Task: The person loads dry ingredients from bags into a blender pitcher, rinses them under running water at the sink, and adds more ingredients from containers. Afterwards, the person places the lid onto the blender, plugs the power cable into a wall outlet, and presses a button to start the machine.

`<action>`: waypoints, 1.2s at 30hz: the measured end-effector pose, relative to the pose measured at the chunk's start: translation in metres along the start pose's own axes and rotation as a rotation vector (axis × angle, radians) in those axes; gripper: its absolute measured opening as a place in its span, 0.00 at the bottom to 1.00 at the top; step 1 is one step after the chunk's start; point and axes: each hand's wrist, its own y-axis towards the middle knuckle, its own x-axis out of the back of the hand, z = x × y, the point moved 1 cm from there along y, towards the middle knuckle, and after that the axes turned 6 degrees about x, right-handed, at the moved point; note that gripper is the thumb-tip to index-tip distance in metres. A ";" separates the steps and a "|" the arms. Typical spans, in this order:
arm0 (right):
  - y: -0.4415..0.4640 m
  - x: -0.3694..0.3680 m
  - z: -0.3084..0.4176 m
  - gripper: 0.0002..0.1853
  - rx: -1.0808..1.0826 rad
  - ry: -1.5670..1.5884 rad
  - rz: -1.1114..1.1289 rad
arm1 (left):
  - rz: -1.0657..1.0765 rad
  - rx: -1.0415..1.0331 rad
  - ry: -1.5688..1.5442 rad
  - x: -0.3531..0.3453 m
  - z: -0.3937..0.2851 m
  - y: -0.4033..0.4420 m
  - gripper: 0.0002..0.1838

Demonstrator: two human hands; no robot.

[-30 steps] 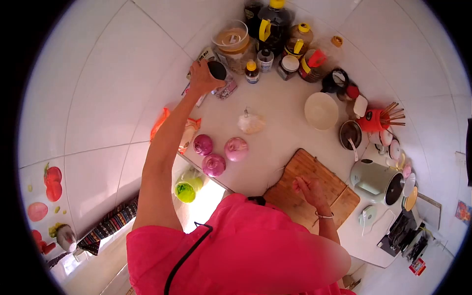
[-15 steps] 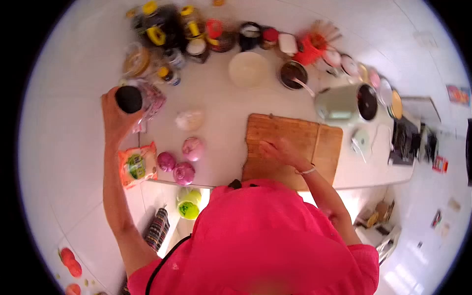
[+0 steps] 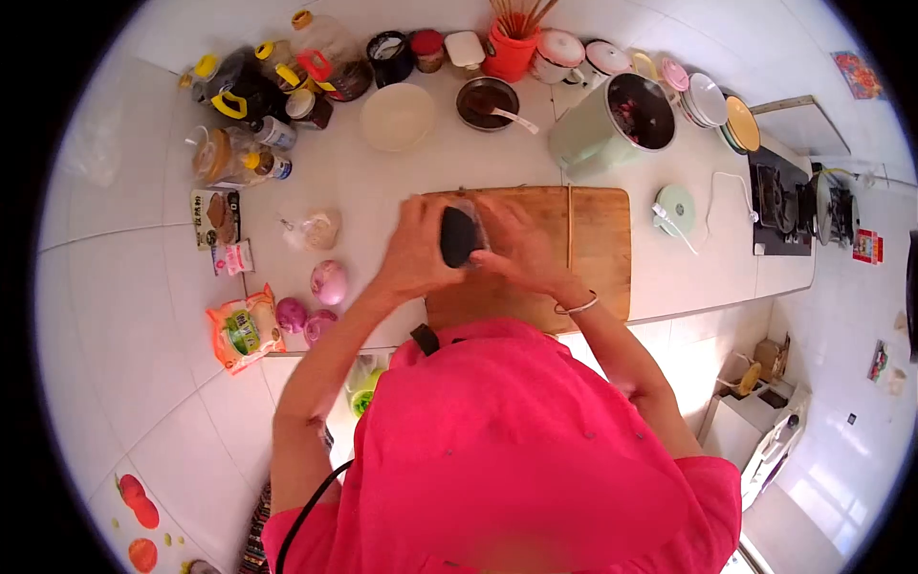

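Both hands, left [image 3: 417,251] and right [image 3: 521,247], grip half-open around a dark-topped container [image 3: 461,236].

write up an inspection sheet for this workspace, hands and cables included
surface: pale counter, wooden board near its front edge
job's things: dark-topped container held over the board; contents can't be told
clutter: three onions and an orange bag at left; bottles behind; spoon in a dark pan
grippers: left hand and right hand around the container
cables: white cord by the green disc; black cord across the shirt
surroundings: stove at right, tiled walls; co-workers: nothing seen
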 end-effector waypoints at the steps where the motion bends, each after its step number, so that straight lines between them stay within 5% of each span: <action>1: -0.010 0.005 -0.011 0.39 0.008 -0.066 -0.002 | 0.003 -0.016 -0.037 -0.020 -0.010 0.000 0.42; 11: -0.049 0.038 -0.009 0.44 0.009 -0.404 0.133 | -0.029 -0.131 -0.028 -0.094 -0.030 -0.031 0.54; 20: -0.045 0.021 0.015 0.44 0.081 -0.574 0.207 | -0.029 0.001 -0.301 -0.121 0.003 -0.042 0.61; 26: -0.039 0.038 0.015 0.35 0.524 -0.669 0.416 | 0.053 -0.080 -0.311 -0.109 -0.005 -0.038 0.57; 35: -0.043 0.067 0.032 0.32 0.775 -0.528 0.399 | 0.107 -0.178 -0.284 -0.125 0.007 -0.025 0.58; 36: -0.041 0.075 0.024 0.32 0.649 -0.520 0.360 | 0.117 -0.156 -0.252 -0.125 0.004 -0.026 0.59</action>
